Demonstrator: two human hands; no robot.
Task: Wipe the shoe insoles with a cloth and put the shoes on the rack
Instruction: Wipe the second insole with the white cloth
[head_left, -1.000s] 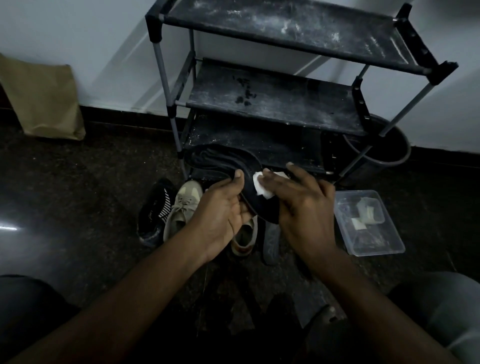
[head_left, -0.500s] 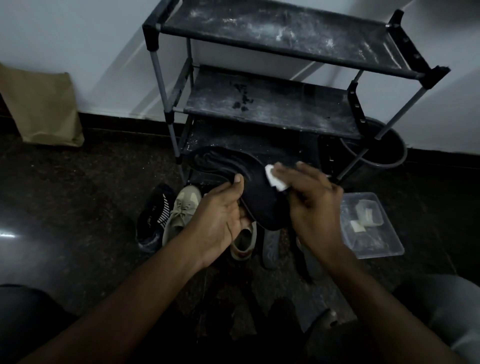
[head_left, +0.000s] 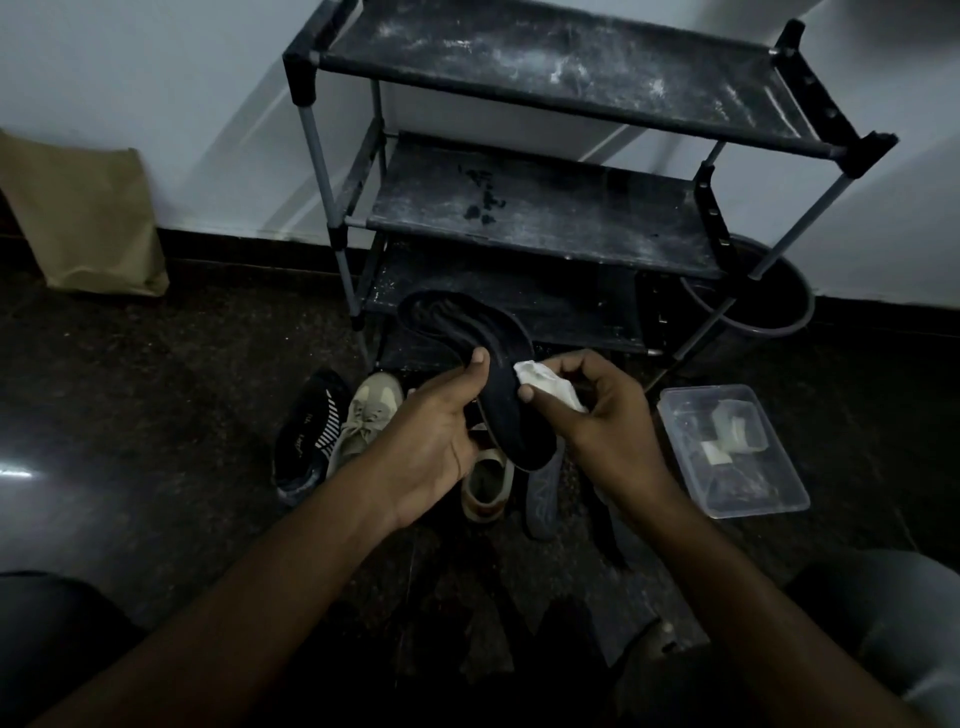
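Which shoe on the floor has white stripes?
The black shoe, leftmost of the group. The beige laced sneaker right beside it shows no stripes.

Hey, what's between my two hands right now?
In the head view, the dark insole runs between them: the left hand grips it, and the right hand pinches the white cloth at its edge.

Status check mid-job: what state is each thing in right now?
insole: held up, curved, gripped by the left hand.
cloth: pinched by the right hand, touching the insole.
rack: upright, shelves dusty, no shoes visible on them.
beige sneaker: on the floor.
black striped shoe: on the floor beside it.
clear container: on the floor, pale pieces inside.
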